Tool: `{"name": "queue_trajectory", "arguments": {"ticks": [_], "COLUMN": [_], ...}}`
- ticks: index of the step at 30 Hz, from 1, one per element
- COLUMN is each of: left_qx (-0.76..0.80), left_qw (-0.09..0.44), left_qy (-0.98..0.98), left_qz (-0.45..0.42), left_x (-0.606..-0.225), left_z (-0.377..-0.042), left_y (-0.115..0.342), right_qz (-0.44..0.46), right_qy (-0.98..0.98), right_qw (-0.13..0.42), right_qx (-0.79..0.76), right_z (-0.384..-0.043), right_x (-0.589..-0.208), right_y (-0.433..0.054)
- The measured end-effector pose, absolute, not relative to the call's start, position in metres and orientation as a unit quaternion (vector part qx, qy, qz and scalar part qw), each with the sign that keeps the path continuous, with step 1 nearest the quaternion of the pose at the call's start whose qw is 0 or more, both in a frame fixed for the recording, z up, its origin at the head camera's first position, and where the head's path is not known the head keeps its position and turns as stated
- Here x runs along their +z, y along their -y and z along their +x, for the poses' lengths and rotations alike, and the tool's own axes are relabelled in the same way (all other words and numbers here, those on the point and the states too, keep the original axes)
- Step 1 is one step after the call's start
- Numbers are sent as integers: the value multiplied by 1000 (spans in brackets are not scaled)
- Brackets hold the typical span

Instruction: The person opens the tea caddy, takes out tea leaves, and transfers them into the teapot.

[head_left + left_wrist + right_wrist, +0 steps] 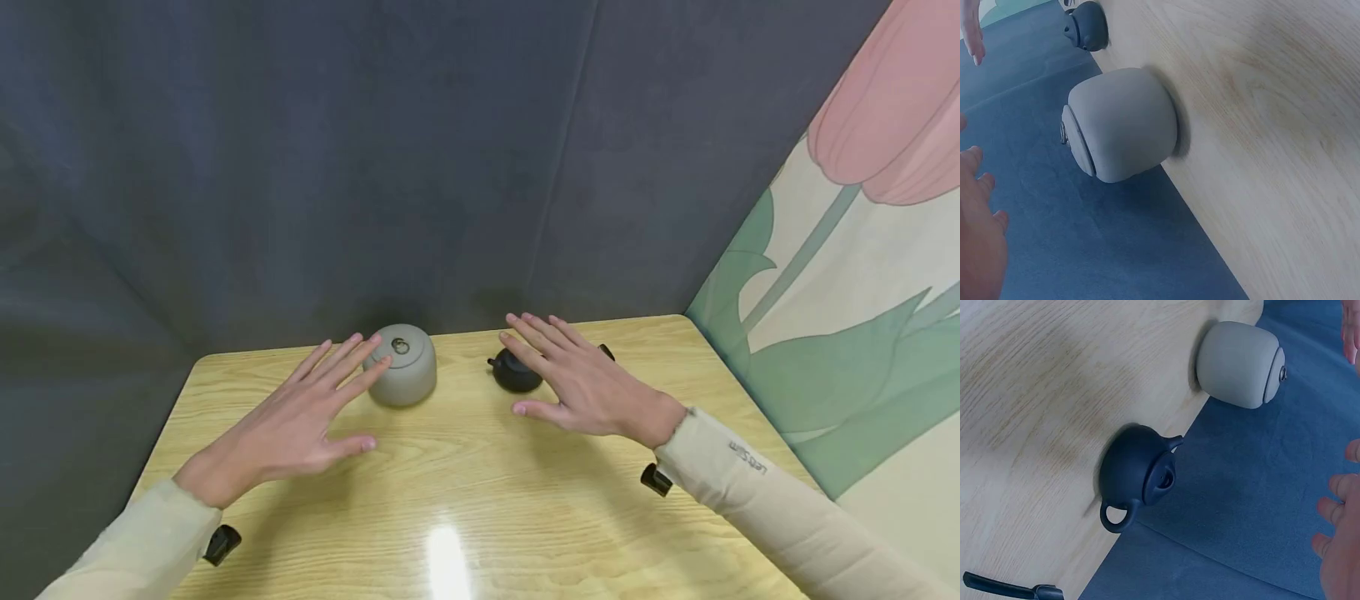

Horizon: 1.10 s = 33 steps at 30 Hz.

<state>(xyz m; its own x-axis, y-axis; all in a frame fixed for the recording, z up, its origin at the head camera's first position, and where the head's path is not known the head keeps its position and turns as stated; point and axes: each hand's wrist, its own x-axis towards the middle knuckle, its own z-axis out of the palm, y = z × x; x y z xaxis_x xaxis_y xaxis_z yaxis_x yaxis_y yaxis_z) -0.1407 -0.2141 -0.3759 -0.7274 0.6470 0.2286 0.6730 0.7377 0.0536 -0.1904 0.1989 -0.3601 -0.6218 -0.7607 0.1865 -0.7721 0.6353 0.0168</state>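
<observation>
Broadly, a dark blue-grey curtain [375, 167] fills the space beyond both hands, and a panel printed with pink tulips and green leaves [885, 117] rises to the right of the right hand. Beneath the hands spreads a pale wood-grain table [465, 475]. Two cream sleeves reach over it; the right sleeve [787, 517] bears small dark lettering near the cuff that appears to read "Let's Slim".

Both the left hand [296, 425] and the right hand [585, 375] are raised above the wood, fingers straight and fanned apart, thumbs out to the inner side. Just past the left fingertips, apart from them, stands a lidded grey jar [405, 383], upright, its side plain. Beyond the right fingers, partly covered by them in the head view, sits a black teapot [1125, 465], its spout toward the jar. Farther right lies a slim black object [1004, 587]. Smallest is the metal ring [401, 345] on the jar's lid.
</observation>
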Motion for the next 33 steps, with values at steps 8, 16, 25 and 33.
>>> {"name": "queue_trajectory", "arguments": {"ticks": [8, 16, 25, 33], "left_qx": [-86, -122, -154, -206], "left_qw": [92, 64, 69, 74], "left_qy": [928, 928, 923, 917], "left_qz": [-352, -347, -344, -334], "left_x": [-372, -372, -376, -384], "left_z": [-142, -138, -140, -141], "left_y": [209, 198, 186, 173], "right_qz": [423, 411, 403, 404], "right_qy": [900, 907, 911, 910], "right_qw": [93, 75, 64, 67], "right_qx": [39, 48, 57, 71], "right_z": [-191, -190, -192, -194], "right_x": [-360, -364, -370, -376], "right_y": [-202, -205, -204, -202]}}
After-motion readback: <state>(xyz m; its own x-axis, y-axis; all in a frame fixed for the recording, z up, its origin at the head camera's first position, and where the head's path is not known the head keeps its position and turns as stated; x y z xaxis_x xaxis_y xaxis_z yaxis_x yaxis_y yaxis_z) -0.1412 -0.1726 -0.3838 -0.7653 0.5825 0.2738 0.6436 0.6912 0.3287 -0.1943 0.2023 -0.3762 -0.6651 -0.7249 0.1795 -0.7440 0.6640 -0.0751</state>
